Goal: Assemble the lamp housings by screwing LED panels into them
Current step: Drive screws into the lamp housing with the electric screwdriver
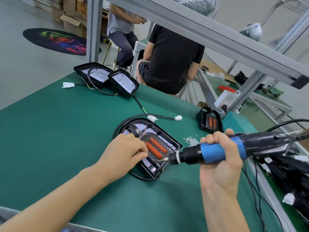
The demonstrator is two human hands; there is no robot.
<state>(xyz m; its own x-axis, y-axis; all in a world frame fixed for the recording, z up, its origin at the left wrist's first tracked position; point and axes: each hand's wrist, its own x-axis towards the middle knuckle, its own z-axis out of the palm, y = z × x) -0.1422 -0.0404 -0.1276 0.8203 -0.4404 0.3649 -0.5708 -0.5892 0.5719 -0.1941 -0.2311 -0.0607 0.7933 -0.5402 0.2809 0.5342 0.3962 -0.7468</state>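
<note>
- Two housings [107, 77] at the far left edge of the green mat [50, 139], side by side, each with a white panel inside; black cables and a white connector [68, 85] lie beside them.
- Left hand [124, 154]: forearm enters from lower left, palm down, fingers curled. Fingertips press on the near-left part of the central housing [148, 148]; thumb and forefinger appear to pinch something small at the bit, too small to identify.
- Central housing lies flat at mat centre, open side up. Long axis runs from far left to near right, rounded end away. LED panel [147, 162] seated inside; two orange lenses [155, 149] parallel to that axis.
- Screwdriver [215, 152] lies nearly horizontal, bit pointing left, tip at the housing's near-right area.
- Screws [191, 141] piled just right of the housing.
- Right hand [220, 158]: wrist rises from below, fist clenched round the blue barrel.
- Third housing [210, 122] propped upright at the mat's far right.
</note>
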